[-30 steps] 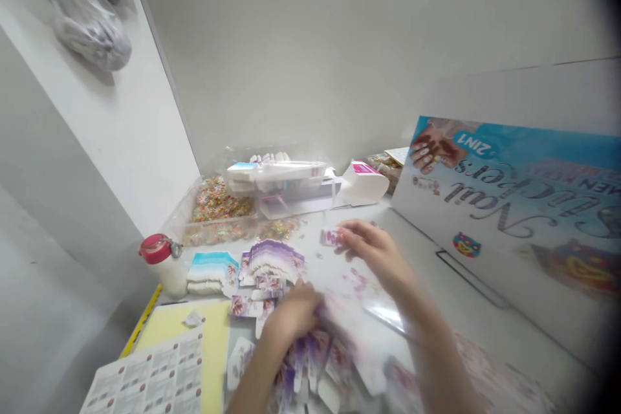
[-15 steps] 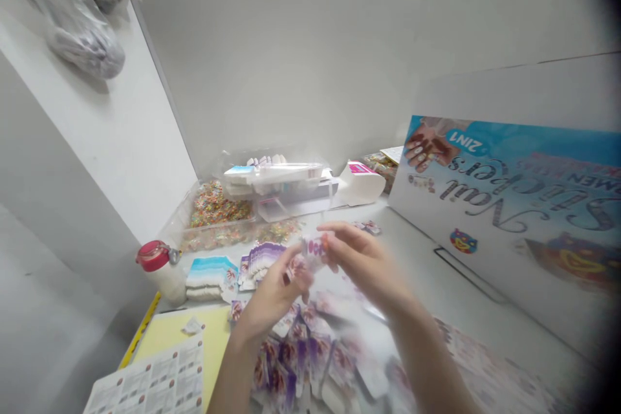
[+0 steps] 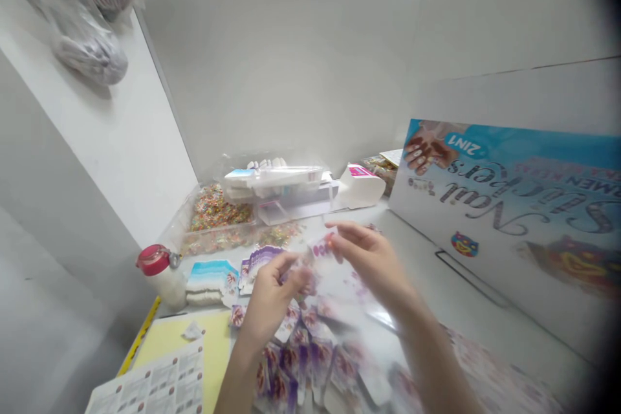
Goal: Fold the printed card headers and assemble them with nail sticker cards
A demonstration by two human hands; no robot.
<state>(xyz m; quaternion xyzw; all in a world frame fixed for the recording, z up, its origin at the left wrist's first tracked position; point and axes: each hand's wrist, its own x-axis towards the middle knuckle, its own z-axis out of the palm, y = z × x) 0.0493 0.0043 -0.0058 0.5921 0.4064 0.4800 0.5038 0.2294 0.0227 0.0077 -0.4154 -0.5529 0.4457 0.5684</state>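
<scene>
My right hand (image 3: 371, 259) pinches a small nail sticker sheet (image 3: 321, 250) with pink-purple oval shapes, between thumb and fingertips. Left of it, my left hand (image 3: 272, 291) is closed, thumb against fingers, on a small printed card (image 3: 309, 275) smeared by motion. The card and the sheet are close together; whether they touch I cannot tell. Below both hands lies a loose heap of purple-and-white printed cards (image 3: 301, 362). Beyond my left hand stand a fanned stack of purple cards (image 3: 259, 262) and a stack of blue-and-white cards (image 3: 211, 279).
A large box lettered Nail Stickers (image 3: 485, 207) stands at the right. At the back is a clear tray (image 3: 194, 233) of tiny colourful pieces. A red-lidded bottle (image 3: 167, 288) stands left, near a label sheet (image 3: 165, 378) on yellow paper. Plastic bags (image 3: 92, 45) hang upper left.
My hands have drawn slightly apart, the left moving left and down, the right a little to the right with the sticker sheet. Other things stay where they were.
</scene>
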